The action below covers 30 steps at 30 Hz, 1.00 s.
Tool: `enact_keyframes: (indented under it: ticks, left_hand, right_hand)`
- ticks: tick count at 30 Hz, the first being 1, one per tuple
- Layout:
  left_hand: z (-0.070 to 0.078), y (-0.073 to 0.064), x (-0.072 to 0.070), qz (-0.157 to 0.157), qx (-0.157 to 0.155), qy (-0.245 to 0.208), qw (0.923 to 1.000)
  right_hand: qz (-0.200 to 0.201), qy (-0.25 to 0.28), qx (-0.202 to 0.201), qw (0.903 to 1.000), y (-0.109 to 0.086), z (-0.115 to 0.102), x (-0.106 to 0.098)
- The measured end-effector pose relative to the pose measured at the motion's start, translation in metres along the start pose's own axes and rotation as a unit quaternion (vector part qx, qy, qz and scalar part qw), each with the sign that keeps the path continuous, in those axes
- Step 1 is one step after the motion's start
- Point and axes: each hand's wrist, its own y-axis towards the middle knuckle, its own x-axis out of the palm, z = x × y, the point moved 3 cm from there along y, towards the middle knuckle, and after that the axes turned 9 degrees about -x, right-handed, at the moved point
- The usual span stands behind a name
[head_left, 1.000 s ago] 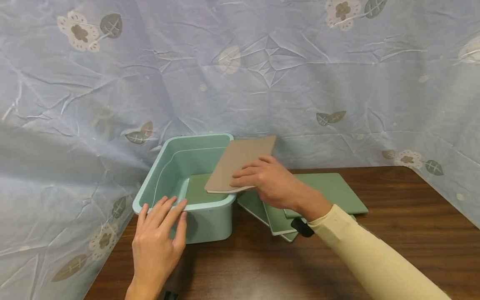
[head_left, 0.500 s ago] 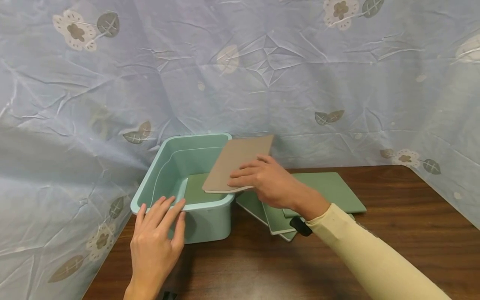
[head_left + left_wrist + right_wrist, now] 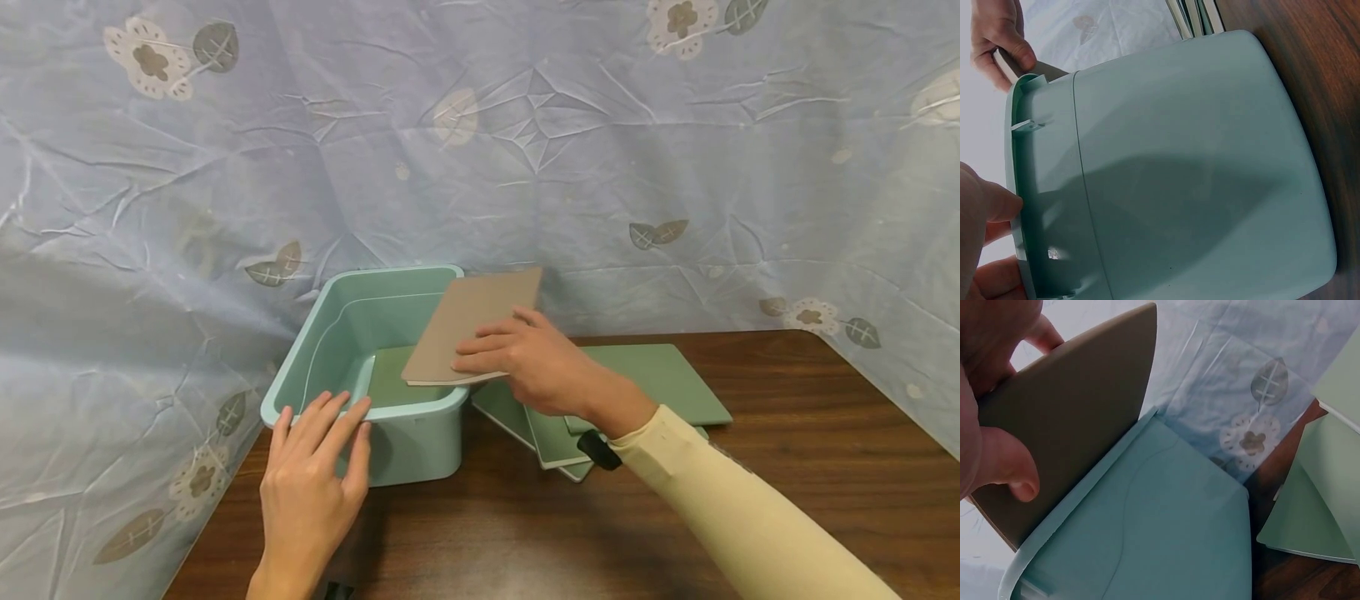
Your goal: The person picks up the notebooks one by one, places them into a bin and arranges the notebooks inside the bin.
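My right hand (image 3: 543, 367) holds a brown notebook (image 3: 472, 308) tilted over the right side of a teal bin (image 3: 420, 450). Its fingers lie on the cover; in the right wrist view the thumb (image 3: 1010, 459) presses the underside, and the notebook's lower edge is close along the bin's rim (image 3: 1079, 494). My left hand (image 3: 315, 483) rests on the bin's near rim, fingers fairly straight over it and thumb on the outer side. Inside the bin a green notebook (image 3: 397, 375) lies on the floor, partly hidden by the brown one.
Several green notebooks (image 3: 660, 379) lie overlapping on the dark wooden table (image 3: 525, 533), right of the bin and partly under my right forearm. A pale floral cloth (image 3: 480, 167) hangs behind the table and along its left side.
My right hand has shifted the brown notebook slightly left over the bin. My left hand stays on the rim, and the green notebooks have not moved.
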Motion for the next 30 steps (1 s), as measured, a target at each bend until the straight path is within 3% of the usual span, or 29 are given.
enact_keyframes:
  ticks: [30]
  left_hand:
    - [0.0005,-0.0003,0.0001,-0.004,-0.004,0.001,1.0]
  right_hand:
    - [-0.03,-0.014,0.009,0.9994,0.0067,-0.0036,0.0019]
